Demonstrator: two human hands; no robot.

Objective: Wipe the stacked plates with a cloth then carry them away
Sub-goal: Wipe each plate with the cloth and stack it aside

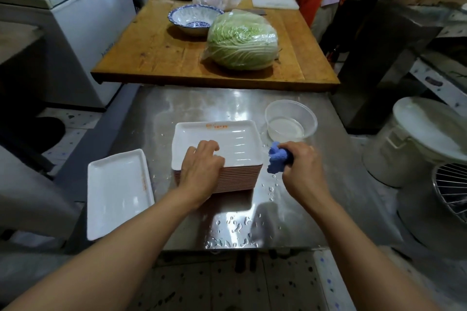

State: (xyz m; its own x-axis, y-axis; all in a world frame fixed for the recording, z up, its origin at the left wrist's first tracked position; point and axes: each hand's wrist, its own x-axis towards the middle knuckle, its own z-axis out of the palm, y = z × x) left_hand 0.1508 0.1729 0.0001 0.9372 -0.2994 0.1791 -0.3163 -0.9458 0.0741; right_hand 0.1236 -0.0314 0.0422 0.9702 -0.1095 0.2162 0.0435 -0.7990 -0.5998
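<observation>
The stack of plates (227, 171) stands near the middle of the wet steel surface (290, 209), and its near-left corner is gripped by the left hand (202, 171), whose fingers are curled onto the top plate. A bunched blue cloth (276, 159) is clenched in the right hand (300, 166), just beside the stack's right edge and seemingly not yet touching it. A single plate (116, 192) lies apart to the left, and a clear plastic tub (290, 120) is set behind the cloth. Water is beaded across the surface, so the stack could slide when lifted, and damp plates might slip from the grip.
</observation>
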